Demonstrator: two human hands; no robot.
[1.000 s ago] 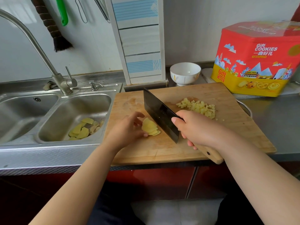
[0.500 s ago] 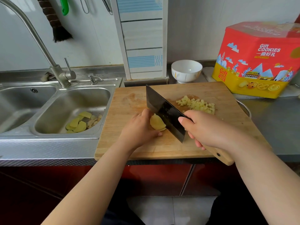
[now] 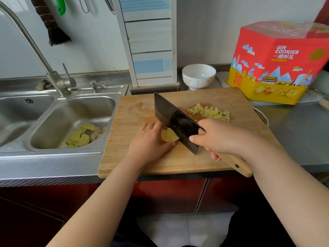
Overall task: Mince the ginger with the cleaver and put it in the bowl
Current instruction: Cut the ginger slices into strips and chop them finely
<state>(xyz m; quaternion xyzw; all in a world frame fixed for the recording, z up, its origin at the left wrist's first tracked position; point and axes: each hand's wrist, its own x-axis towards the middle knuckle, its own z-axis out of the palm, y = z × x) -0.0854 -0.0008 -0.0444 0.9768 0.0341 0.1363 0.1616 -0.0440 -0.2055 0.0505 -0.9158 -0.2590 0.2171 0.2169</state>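
Note:
A stack of yellow ginger slices [image 3: 169, 135] lies on the wooden cutting board [image 3: 222, 98]. My left hand [image 3: 151, 143] holds the stack from the left, fingers curled round it. My right hand [image 3: 220, 136] grips the wooden handle of the dark cleaver [image 3: 174, 118], whose edge rests on the board right against the slices. A heap of minced ginger [image 3: 210, 112] sits on the board behind the blade. The white bowl [image 3: 198, 75] stands empty beyond the board's far edge.
A steel double sink [image 3: 53, 107] with ginger peelings [image 3: 80, 136] and a tall faucet [image 3: 53, 75] is at the left. A red and yellow cookie tin [image 3: 277, 63] stands at the back right on the steel counter [image 3: 302, 129]. A pot rim [image 3: 261, 114] peeks from under the board.
My left hand has closed round the ginger slices and gathered them into a stack. The cleaver has moved against them and dropped to the board.

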